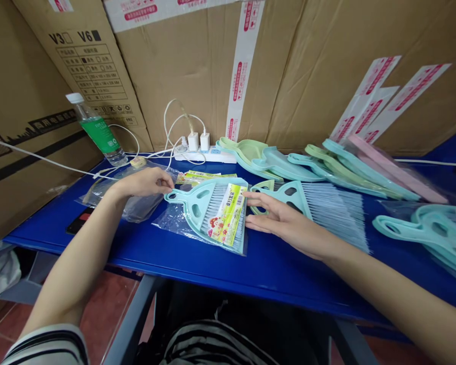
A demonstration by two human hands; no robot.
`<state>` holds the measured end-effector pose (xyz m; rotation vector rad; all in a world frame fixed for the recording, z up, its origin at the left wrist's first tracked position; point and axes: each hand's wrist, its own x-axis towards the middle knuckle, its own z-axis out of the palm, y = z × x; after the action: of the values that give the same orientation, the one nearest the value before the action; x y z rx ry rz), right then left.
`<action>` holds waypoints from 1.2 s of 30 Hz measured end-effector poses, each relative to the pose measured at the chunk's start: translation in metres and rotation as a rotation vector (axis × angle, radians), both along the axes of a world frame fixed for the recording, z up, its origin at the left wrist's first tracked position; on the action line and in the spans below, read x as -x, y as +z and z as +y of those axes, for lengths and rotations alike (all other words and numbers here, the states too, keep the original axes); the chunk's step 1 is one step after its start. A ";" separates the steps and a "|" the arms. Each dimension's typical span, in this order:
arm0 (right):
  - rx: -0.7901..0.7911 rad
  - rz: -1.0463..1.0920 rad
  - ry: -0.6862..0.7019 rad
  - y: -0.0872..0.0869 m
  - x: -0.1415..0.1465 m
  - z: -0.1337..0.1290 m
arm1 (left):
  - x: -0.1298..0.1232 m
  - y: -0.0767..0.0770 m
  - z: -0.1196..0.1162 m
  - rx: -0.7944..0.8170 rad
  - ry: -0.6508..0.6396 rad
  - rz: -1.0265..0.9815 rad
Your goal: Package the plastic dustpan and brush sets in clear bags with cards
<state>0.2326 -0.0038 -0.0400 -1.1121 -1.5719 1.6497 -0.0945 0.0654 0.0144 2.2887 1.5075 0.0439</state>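
A light-blue dustpan and brush set [199, 207] lies in a clear bag on the blue table, with a yellow-green printed card [228, 215] over its bristles. My left hand [150, 182] is closed, thumb and fingertips pinching the handle end and perhaps some plastic there. Against the wide right edge rests my right hand [279, 215], its fingers stretched out and apart. Just beyond that hand is a loose brush [334, 210] with grey-blue bristles, partly covered by it. Behind the bagged set lie more printed cards [197, 176].
Dustpans in green, blue and pink [395, 170] lean along the back. More blue sets [433, 233] lie at the right. Clear bags [137, 205], a water bottle [102, 134] and a phone [79, 220] are at left. A power strip [220, 154] with cables stands before cardboard boxes [190, 66].
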 end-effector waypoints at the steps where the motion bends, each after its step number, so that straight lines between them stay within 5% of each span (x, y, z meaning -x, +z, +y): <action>1: -0.016 -0.010 0.007 0.000 -0.001 0.000 | 0.000 0.001 0.000 -0.011 0.004 0.006; 7: -0.272 -0.188 0.128 -0.001 -0.004 0.000 | -0.001 0.002 -0.001 -0.042 0.015 0.046; 15: -0.956 -0.633 -0.036 -0.001 0.002 -0.012 | -0.004 0.002 -0.003 -0.062 0.003 0.045; 18: -1.148 -0.744 0.043 -0.002 0.006 -0.011 | -0.004 0.003 -0.003 -0.061 0.000 0.043; 36: -1.103 -0.769 0.318 -0.007 0.006 -0.002 | -0.002 0.003 -0.003 -0.075 -0.023 0.034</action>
<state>0.2262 -0.0059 -0.0470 -0.8781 -2.7102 0.2103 -0.0924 0.0629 0.0175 2.3765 1.5206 0.0566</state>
